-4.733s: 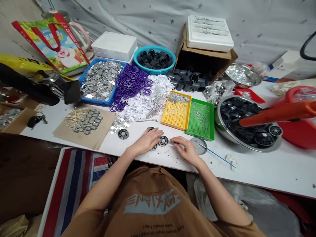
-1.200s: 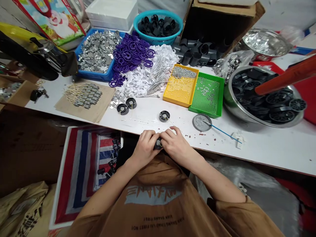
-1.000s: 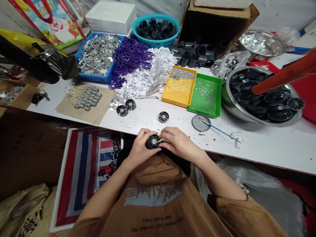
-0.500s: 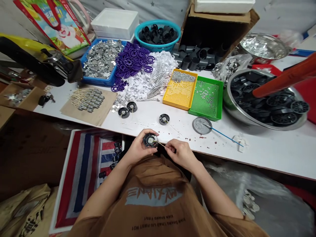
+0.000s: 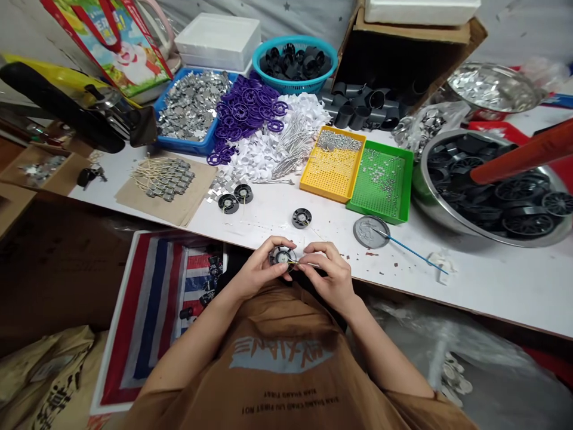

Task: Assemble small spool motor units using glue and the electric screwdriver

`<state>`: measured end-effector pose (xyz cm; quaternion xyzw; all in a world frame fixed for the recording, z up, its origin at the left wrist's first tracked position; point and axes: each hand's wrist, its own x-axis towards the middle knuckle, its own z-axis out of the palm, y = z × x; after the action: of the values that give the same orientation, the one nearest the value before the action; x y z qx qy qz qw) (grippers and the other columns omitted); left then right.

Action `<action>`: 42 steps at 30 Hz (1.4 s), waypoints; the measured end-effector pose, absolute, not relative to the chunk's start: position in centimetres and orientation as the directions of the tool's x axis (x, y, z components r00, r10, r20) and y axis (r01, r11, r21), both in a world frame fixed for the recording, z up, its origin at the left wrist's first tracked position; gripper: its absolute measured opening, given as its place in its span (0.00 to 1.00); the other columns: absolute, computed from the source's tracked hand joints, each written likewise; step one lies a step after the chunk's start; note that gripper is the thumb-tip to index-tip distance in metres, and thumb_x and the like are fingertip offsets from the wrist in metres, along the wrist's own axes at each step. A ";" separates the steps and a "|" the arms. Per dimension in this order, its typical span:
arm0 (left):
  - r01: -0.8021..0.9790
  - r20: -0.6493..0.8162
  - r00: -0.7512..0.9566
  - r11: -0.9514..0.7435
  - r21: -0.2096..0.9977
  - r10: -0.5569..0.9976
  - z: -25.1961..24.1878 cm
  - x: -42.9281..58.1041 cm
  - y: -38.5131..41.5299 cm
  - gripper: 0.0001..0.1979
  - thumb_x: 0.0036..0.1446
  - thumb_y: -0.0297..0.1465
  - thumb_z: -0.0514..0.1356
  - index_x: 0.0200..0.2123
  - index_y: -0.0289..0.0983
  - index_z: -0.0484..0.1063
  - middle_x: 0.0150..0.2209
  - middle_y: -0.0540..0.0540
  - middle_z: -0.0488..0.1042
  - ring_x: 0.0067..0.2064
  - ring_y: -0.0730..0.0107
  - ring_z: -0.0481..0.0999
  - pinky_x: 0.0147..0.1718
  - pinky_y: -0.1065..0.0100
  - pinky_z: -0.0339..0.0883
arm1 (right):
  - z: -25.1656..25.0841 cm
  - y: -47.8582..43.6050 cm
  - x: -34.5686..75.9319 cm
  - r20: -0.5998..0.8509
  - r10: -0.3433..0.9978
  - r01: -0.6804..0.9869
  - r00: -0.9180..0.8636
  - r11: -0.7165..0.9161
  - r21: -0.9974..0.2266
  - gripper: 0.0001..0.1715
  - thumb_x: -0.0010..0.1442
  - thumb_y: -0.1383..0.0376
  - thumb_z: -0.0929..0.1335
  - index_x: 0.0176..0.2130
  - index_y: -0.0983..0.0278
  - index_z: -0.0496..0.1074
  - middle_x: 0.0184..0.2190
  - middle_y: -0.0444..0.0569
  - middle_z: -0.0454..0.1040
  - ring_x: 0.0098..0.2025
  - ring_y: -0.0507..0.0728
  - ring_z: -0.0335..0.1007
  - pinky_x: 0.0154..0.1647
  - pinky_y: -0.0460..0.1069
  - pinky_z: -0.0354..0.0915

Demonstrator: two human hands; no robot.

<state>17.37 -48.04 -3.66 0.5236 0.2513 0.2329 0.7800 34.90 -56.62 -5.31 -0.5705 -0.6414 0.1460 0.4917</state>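
Observation:
My left hand (image 5: 264, 269) is closed around a round black plastic wheel-like part (image 5: 281, 255) with a pale centre, held over the table's front edge. A thin pale cord comes out of its right side. Against that side, my right hand (image 5: 329, 275) is closed, thumb and fingers pinching the cord (image 5: 295, 261). The fingers partly cover the black part, and the cord's far end is hard to make out. On the table just beyond lies a similar black round part (image 5: 301, 218) with its own cord. Two more round parts (image 5: 236, 198) lie further left.
Yellow (image 5: 333, 179) and green trays (image 5: 380, 197) hold small metal pieces. A grey dish (image 5: 358, 239) with a blue stick (image 5: 414, 251) is at right, by a steel bowl (image 5: 425, 203) of black parts. Corded metal clips (image 5: 168, 182) lie on cardboard at left. Purple rings (image 5: 250, 107) are piled behind.
My right hand has come closer to the black part, its fingers now pinching the cord near the rim. The view has shifted slightly, so the table appears further right.

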 end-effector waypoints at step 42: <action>-0.101 -0.268 0.787 0.544 0.833 0.557 -3.8 18.6 -48.0 0.11 0.55 0.28 0.61 0.41 0.36 0.64 0.38 0.46 0.71 0.34 0.69 0.77 0.25 0.74 0.65 | -5.8 -56.9 35.0 0.283 0.956 0.551 0.071 0.199 -0.811 0.06 0.64 0.69 0.63 0.36 0.61 0.69 0.30 0.48 0.74 0.35 0.55 0.71 0.37 0.51 0.67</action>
<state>18.63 -48.00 -3.84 0.4355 0.2613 0.1960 0.8388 34.97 -56.93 -5.79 -0.5884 -0.6404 0.2329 0.4353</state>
